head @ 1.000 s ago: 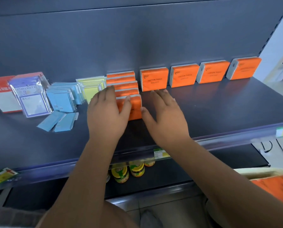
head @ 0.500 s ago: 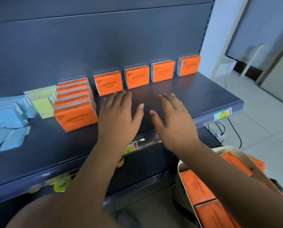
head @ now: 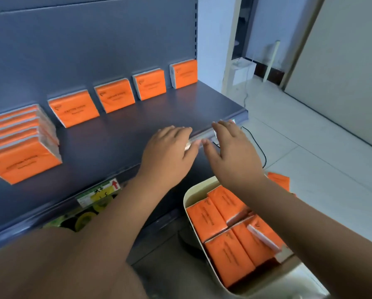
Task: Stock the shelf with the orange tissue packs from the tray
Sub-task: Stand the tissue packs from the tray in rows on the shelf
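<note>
Several orange tissue packs stand in a front-to-back row [head: 23, 145] at the left of the dark shelf [head: 120, 134]. More single packs [head: 74, 108] lean against the back panel, spaced out to the right. A cream tray [head: 188, 199] on the floor at lower right holds several orange packs [head: 228, 225]. My left hand [head: 167, 154] and my right hand [head: 232, 152] hover side by side over the shelf's front edge, fingers straight, holding nothing.
The shelf's right end [head: 243, 113] borders a white tiled floor [head: 310, 130] with a black cable [head: 256, 145]. A price label [head: 101, 192] sits on the shelf's front rail. Yellow-lidded jars [head: 83, 221] stand on the lower shelf. One orange pack [head: 280, 180] lies beyond the tray.
Both hands let go of the front pack in the row and moved right and back toward the shelf's front edge. The view swung right and down, bringing the tray into sight.
</note>
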Demonstrator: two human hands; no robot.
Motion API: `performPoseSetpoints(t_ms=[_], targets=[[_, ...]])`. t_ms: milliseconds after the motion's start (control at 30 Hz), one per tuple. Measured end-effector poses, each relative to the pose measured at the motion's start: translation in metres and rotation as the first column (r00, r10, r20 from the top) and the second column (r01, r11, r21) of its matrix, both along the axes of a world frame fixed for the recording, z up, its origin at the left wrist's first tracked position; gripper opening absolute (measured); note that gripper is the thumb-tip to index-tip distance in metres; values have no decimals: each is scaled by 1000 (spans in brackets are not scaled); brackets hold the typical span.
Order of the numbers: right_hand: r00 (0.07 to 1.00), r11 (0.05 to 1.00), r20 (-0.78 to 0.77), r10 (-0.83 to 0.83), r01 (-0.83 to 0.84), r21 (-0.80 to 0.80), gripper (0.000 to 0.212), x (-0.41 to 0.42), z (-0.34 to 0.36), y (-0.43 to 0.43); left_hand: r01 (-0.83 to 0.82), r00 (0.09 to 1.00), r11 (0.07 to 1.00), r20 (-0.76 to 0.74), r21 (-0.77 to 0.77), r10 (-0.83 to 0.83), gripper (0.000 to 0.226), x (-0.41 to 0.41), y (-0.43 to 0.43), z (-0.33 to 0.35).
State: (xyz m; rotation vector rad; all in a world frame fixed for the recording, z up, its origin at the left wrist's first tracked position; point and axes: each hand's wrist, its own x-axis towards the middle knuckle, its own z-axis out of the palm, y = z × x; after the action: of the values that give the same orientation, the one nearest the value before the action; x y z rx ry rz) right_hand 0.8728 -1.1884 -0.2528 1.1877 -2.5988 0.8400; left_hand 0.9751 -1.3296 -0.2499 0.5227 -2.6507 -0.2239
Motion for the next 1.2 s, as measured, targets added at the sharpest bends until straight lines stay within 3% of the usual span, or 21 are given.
performPoseSetpoints(t_ms=[167, 400, 600, 700, 867, 1067, 1200], targets=[[999, 998, 21, -28, 27, 60, 57, -20, -11, 44, 55, 998, 994, 14, 98, -57, 48, -28, 40, -10], [979, 995, 186, -85, 74, 65, 53, -45, -31, 83, 67, 997, 950, 21, 305, -77, 46, -57, 86, -21], [950, 989, 285, -127, 100, 110, 52, -50, -50, 109, 57, 982, 910, 143, 410, -126, 54, -65, 89, -52], [932, 975, 332, -147, 79, 209, 51, -53, -66, 120, 30, 962, 912, 238, 408, -138, 52, -66, 90, -65], [910, 888, 386, -151, -47, 458, 45, -64, -86, 133, 35, 912, 918, 364, 396, -192, 28, -71, 99, -94], [932, 777, 335, -140, -107, 621, 30, -72, -102, 149, -34, 869, 875, 446, 483, -213, 19, -81, 98, -126], [887, 743, 405, -222, -116, 660, 58, -77, -115, 155, -70, 838, 863, 500, 500, -221, 12, -87, 96, -143]])
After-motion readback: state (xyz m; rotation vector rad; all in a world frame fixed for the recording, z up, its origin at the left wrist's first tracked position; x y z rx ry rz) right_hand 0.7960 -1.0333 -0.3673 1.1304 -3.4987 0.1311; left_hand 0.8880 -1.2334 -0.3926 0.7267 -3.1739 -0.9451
